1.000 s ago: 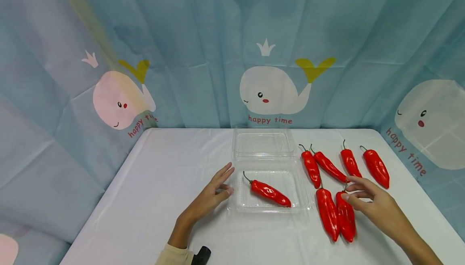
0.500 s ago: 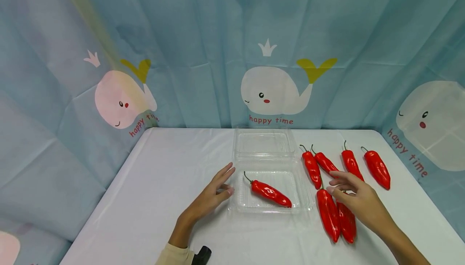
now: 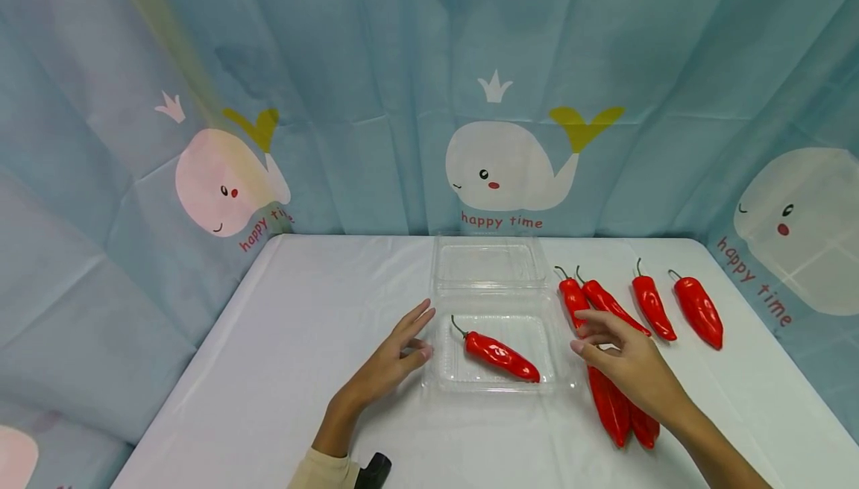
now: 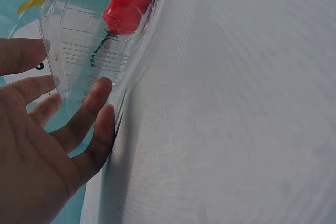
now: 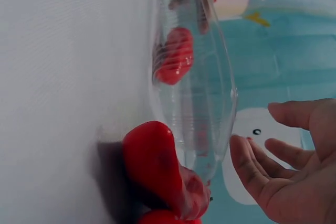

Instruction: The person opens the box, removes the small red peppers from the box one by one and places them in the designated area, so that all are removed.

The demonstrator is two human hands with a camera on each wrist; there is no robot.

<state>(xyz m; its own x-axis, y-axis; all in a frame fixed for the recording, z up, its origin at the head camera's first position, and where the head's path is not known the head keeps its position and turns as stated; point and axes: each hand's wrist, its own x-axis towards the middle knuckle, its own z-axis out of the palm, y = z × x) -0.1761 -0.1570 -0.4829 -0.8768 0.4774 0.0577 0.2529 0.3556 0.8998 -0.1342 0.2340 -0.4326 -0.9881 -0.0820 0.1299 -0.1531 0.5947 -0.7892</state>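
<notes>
A clear plastic clamshell box (image 3: 564, 370) lies with its lid (image 3: 488, 264) folded back, and one red pepper (image 3: 500, 356) with a green stem rests inside it. My left hand (image 3: 385, 364) touches the box's left side, fingers spread; the left wrist view shows fingertips (image 4: 101, 88) against the clear wall. Above the right-hand peppers hovers my right hand (image 3: 624, 358), fingers loosely bent with nothing between them, close to the box's right edge. Beneath it lie two red peppers (image 3: 609, 408), partly hidden. In the right wrist view that hand (image 5: 294, 166) is apart from the nearest pepper (image 5: 152, 161).
Behind the right hand lie several more peppers, among them a slim one (image 3: 612, 304) and a broad one (image 3: 698, 311) at the far right. A white cloth covers the table (image 3: 268, 370). A blue whale-print curtain (image 3: 376, 101) stands along the back and sides.
My right hand has moved left across the peppers toward the box, uncovering the peppers behind it. The left hand and the pepper in the box stay in place.
</notes>
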